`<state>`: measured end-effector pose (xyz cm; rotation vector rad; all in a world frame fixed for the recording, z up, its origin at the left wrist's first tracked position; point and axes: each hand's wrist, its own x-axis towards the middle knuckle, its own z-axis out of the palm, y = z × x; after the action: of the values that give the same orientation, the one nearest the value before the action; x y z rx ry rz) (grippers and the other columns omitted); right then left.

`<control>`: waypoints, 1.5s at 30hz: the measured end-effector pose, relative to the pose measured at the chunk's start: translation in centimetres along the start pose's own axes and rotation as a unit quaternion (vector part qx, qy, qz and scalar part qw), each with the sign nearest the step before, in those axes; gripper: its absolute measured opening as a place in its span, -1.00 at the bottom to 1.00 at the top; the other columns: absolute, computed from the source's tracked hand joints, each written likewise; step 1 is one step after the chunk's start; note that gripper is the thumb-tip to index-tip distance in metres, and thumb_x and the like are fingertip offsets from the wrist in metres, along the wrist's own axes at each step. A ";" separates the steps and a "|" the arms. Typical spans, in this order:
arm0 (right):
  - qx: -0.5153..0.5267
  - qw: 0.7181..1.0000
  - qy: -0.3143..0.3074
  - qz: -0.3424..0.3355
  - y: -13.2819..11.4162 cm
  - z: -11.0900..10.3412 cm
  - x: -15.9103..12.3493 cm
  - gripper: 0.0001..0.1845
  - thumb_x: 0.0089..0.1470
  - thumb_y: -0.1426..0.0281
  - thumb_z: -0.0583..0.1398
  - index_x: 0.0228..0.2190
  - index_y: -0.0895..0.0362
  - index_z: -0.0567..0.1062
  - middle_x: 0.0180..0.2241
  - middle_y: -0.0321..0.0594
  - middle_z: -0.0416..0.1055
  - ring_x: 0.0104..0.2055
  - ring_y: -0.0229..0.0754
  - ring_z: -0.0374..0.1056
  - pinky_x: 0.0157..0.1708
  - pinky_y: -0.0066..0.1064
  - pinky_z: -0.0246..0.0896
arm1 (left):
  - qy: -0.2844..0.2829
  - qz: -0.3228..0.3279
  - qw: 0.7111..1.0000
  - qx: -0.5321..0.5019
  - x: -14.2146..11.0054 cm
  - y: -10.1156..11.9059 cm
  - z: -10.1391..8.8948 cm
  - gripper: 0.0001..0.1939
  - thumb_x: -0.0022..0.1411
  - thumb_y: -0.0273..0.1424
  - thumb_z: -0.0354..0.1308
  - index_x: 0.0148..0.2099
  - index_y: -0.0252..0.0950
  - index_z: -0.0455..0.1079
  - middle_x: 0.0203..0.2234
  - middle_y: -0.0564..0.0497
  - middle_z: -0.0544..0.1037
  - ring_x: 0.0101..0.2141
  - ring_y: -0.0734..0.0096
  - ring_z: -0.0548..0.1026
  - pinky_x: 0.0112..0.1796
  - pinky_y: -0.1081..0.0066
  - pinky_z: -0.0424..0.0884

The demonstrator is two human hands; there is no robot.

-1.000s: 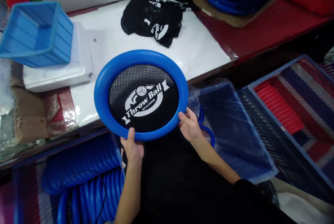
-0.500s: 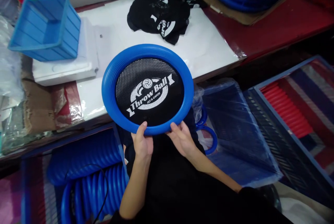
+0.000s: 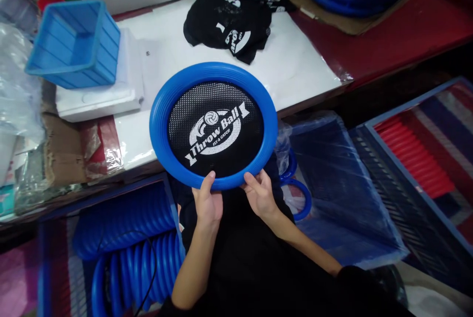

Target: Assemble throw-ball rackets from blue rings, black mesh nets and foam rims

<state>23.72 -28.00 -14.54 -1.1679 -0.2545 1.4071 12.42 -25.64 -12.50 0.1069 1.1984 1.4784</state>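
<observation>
Both hands hold a throwing disc (image 3: pixel 213 71) with a thick ridged blue rim and black mesh stretched across it. White lettering on the mesh reads "Throw Ball, Fly & Catch". My left hand (image 3: pixel 209 203) pinches the near edge, thumb on top of the rim and fingers beneath. A little to its right, my right hand (image 3: pixel 261 194) grips the same rim, its thumb above and its other fingers partly hidden underneath. The far side of the disc tilts up over the white tabletop (image 3: pixel 148 144). Farther back lies a heap of black printed mesh pieces (image 3: pixel 229 23).
A blue plastic bin (image 3: pixel 76 43) stands on a white foam block (image 3: pixel 99 102) at left. Behind right, a cardboard box (image 3: pixel 354 26) holds blue rings. Below are a crate of blue rings (image 3: pixel 125 223), a plastic-lined blue crate (image 3: pixel 332 184) and a crate with red rings (image 3: pixel 414 159).
My right hand has slid along the rim from the right side to the near edge, closer to my left hand. The camera view has shifted slightly.
</observation>
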 end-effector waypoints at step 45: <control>-0.573 0.444 -0.406 -0.556 -25.0 10.6 -1.1 -0.67 0.26 0.12 0.34 -0.03 0.01 0.61 -0.13 -0.20 0.65 -0.10 -0.01 0.57 -0.04 -0.18 0.49 | -0.349 0.663 0.378 0.543 -3.0 20.6 5.8 -0.45 0.40 -0.25 0.32 0.35 -0.21 0.38 0.08 -0.18 0.66 0.03 0.04 0.67 0.06 0.18 0.60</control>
<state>31.13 -17.68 9.53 -0.7040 -2.4833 0.2051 2.98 -20.47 6.26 2.8899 0.9865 1.0644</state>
